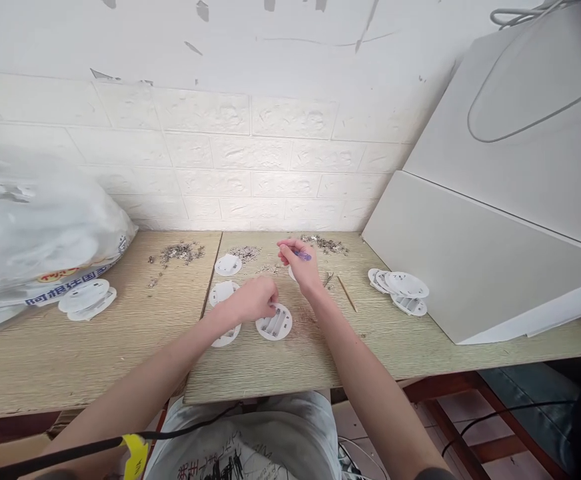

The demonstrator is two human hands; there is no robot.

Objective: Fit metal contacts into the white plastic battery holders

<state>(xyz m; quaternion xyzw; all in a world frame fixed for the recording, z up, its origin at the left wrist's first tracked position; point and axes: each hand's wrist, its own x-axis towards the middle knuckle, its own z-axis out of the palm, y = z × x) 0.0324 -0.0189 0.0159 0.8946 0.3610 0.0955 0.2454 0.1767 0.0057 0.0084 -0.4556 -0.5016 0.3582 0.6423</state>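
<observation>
My left hand (pixel 259 298) is closed over the upper edge of a round white plastic piece (pixel 274 324) with slots in it; whatever its fingers pinch is too small to make out. Farther from me, my right hand (pixel 298 261) grips a purple pen-like tool (pixel 302 255), near small metal parts (pixel 269 269). Left of the slotted piece, more white discs (pixel 228 265) lie in a column, one partly under my left forearm. Another white disc is mostly hidden behind my right hand.
Metal-part piles (pixel 183 252) (pixel 326 245) lie toward the wall. A wooden stick (pixel 347 293) rests right of my right wrist. White discs (pixel 407 285) lean by a large white box (pixel 485 247). Another stack (pixel 88 299) sits beside a plastic bag (pixel 35 227) at left.
</observation>
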